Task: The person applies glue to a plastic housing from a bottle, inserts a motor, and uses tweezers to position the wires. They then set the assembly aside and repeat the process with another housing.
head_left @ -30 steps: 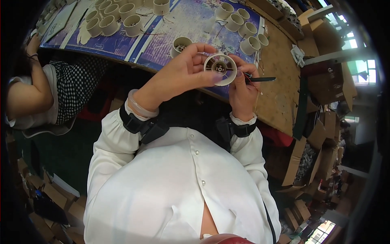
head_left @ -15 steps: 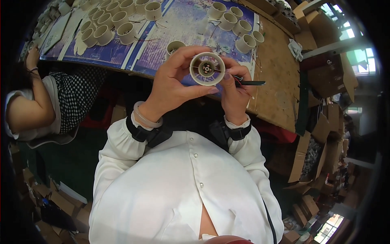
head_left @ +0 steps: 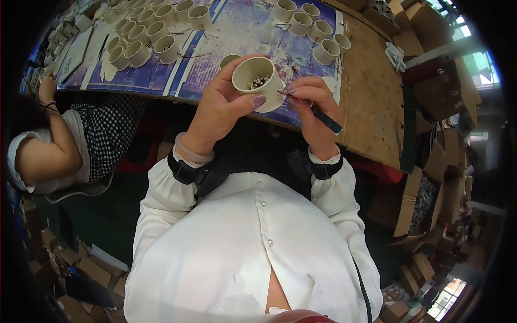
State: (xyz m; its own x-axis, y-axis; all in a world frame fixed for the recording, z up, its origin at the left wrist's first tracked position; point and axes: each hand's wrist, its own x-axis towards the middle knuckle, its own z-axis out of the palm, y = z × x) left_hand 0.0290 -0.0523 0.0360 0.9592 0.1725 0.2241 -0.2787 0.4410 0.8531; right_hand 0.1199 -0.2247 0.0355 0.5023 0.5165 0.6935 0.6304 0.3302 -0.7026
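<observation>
My left hand [head_left: 215,107] is wrapped round a cream, cup-shaped housing [head_left: 272,102], held tilted above the table's near edge. Inside it sits a dark round part with metal contacts [head_left: 259,82]. Thin red wires [head_left: 287,94] come out of the housing's right side, where the fingertips of my right hand [head_left: 316,105] pinch close to them. A slim tool with a dark green handle [head_left: 329,123] lies in that same hand; its working end is hidden by the fingers. Behind my left hand stands another cream cup [head_left: 230,59], partly covered.
Groups of similar cream cups [head_left: 167,49] with wires stand at the far left, and several more [head_left: 300,24] at the far right of the blue-printed table cover [head_left: 215,48]. Bare brown board [head_left: 369,102] lies right. A person [head_left: 48,145] sits at left; cardboard boxes [head_left: 412,204] stand right.
The housing has turned from facing me to a more upright tilt, its side now showing. My right hand has shifted slightly right, and the tool's handle now points down and right.
</observation>
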